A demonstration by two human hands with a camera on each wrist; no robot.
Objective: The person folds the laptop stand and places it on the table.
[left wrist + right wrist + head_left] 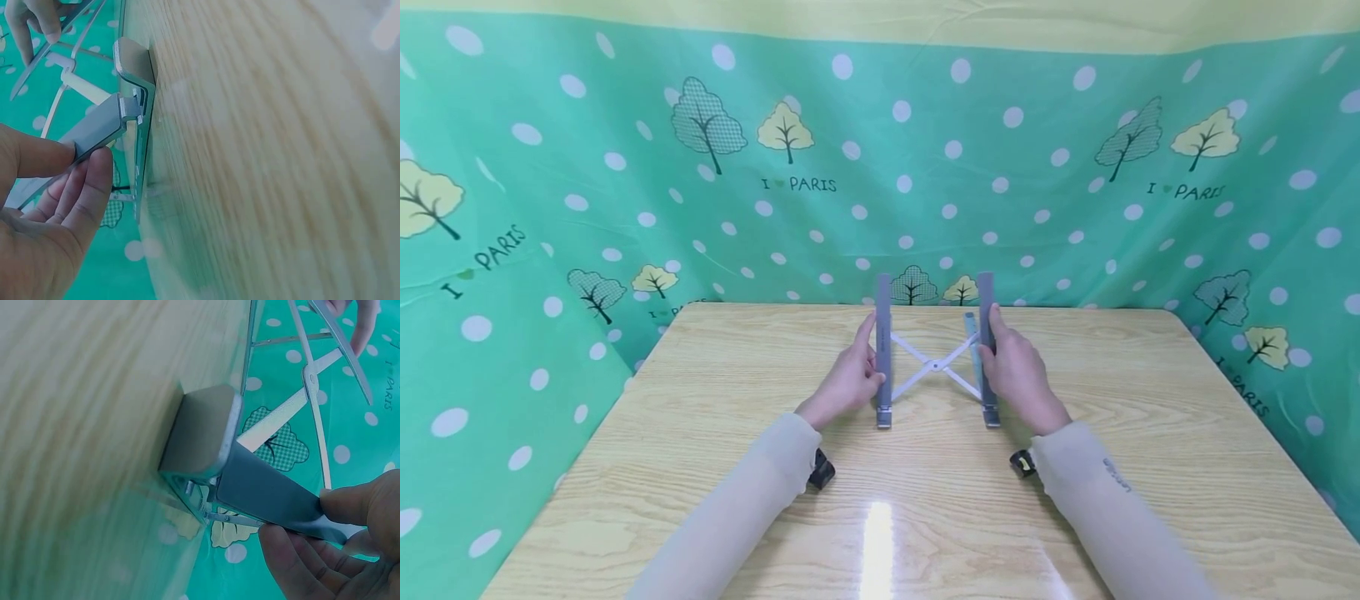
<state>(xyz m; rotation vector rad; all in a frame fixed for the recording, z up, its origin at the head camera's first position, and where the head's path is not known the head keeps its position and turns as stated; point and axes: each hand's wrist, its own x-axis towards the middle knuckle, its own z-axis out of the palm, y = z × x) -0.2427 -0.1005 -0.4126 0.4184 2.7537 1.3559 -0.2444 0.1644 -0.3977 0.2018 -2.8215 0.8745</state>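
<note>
Folding stand [936, 366], one in number, sits in the head view near the tabletop's [700, 433] far edge, midway between the two far corners; its two rails [884, 350] (joined by two crossed struts [913, 350]) stand parallel. Left wrist view: the left hand [45, 240] pinches one rail, thumb and fingers parted only by its thickness. Right wrist view: the right hand [337, 565] pinches the other likewise.

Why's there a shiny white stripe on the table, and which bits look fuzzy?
Head view: the stripe is glare on the glossy table, probably a light reflecting; left wrist view: another white glow at top right, and the wood grain looks smeared; right wrist view: the wood is soft too, with the green cloth mirrored faintly at lower left.
</note>
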